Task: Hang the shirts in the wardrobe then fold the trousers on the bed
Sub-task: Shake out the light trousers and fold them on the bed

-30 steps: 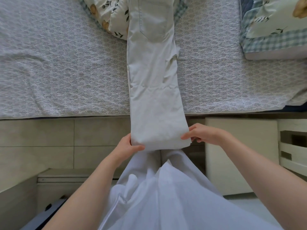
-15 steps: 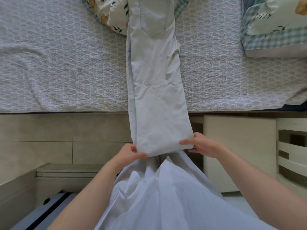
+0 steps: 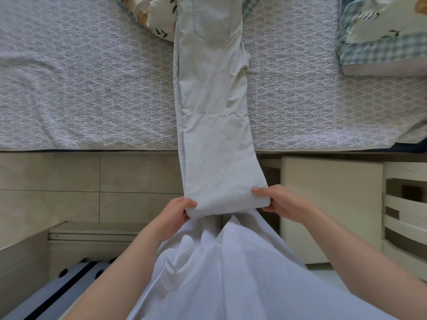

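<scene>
Pale grey trousers (image 3: 212, 116) lie folded lengthwise, one leg on the other, across the bed (image 3: 87, 93), with the back pocket at the top of the view. Their leg ends stick out past the bed's near edge, above the floor. My left hand (image 3: 176, 212) pinches the left corner of the leg ends, thumb on top. My right hand (image 3: 280, 203) pinches the right corner the same way. The waistband is out of view at the top.
A flower-print pillow (image 3: 152, 17) lies under the trousers' upper part. A checked pillow (image 3: 381, 35) sits at the bed's right end. A cream cabinet (image 3: 330, 204) and slatted shelf (image 3: 406, 211) stand right; a low step (image 3: 92, 232) and tiled floor lie left.
Both hands have drawn the leg ends toward me and lower in view, so more of the trousers hangs off the bed's edge. The grips are unchanged.
</scene>
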A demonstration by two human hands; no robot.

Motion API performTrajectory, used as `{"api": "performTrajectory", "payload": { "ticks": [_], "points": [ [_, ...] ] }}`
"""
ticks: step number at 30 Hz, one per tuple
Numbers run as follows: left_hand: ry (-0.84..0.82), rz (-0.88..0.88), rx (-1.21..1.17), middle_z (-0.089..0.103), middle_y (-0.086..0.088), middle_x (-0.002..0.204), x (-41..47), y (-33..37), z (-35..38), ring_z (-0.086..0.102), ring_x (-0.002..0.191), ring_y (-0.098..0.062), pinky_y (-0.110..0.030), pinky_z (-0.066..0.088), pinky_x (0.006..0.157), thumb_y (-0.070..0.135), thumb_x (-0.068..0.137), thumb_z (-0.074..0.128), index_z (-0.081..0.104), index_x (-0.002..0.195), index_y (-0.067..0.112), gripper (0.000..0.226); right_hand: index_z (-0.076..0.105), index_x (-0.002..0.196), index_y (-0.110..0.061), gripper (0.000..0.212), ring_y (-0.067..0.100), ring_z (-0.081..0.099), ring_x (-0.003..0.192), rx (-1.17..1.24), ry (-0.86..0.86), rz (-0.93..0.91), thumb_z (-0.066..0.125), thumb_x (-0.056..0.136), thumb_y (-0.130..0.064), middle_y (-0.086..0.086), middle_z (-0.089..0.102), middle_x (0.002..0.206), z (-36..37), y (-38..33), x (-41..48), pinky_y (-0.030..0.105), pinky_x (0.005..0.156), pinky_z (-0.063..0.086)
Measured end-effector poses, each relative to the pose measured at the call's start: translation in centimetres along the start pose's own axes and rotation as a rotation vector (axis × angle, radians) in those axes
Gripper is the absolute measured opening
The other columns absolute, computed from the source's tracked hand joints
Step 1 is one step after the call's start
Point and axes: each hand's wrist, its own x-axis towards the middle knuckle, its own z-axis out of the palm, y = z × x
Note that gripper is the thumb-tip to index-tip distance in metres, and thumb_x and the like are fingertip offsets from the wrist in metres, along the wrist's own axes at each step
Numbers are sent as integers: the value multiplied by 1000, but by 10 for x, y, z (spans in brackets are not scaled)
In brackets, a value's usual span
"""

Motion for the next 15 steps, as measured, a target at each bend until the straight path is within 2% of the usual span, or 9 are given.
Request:
{"api": "performTrajectory", "payload": {
  "ticks": [4, 7, 9, 11, 13, 15],
  "points": [
    [39, 1, -61, 68, -19, 119, -6, -7, 5, 63, 109, -31, -40, 46, 105, 4, 94, 49, 62, 117, -7, 29, 73, 101, -2, 37, 21, 66, 94, -40, 87, 24, 76, 81, -33, 11, 73, 107, -4, 17, -4, 36, 90, 49],
    [87, -4, -62, 70, -17, 117, -9, -9, 9, 66, 106, -28, -41, 49, 103, 6, 95, 55, 65, 116, -2, 24, 73, 102, -6, 31, 19, 70, 98, -63, 82, -13, 72, 86, -33, 5, 74, 103, -2, 21, -7, 37, 96, 52],
    [66, 44, 44, 72, -9, 116, -8, -12, 8, 67, 109, -26, -42, 50, 101, 11, 92, 65, 65, 119, 7, 28, 70, 105, -8, 26, 17, 69, 100, -78, 62, -65, 69, 88, -29, 3, 74, 106, -2, 18, -8, 35, 94, 54],
    [52, 92, 215, 72, 2, 115, -7, -12, 8, 68, 108, -18, -36, 53, 95, 14, 88, 71, 63, 121, 18, 34, 67, 104, -8, 25, 21, 68, 101, -109, 65, -110, 73, 85, -24, 7, 72, 107, -3, 15, -6, 37, 94, 54],
    [79, 141, 341, 70, 9, 112, -7, -8, 13, 67, 105, -11, -24, 54, 85, 12, 90, 68, 59, 118, 25, 32, 61, 94, -8, 23, 26, 66, 94, -213, 97, -147, 76, 81, -19, 13, 70, 101, -4, 11, -3, 39, 90, 52],
    [120, 201, 383, 66, 9, 113, -3, -3, 15, 64, 107, -13, -27, 53, 86, 13, 95, 62, 54, 119, 25, 28, 55, 87, -11, 20, 21, 60, 84, -323, 143, -189, 73, 81, -11, 9, 65, 88, -3, 4, 1, 37, 80, 50]
  ]
}}
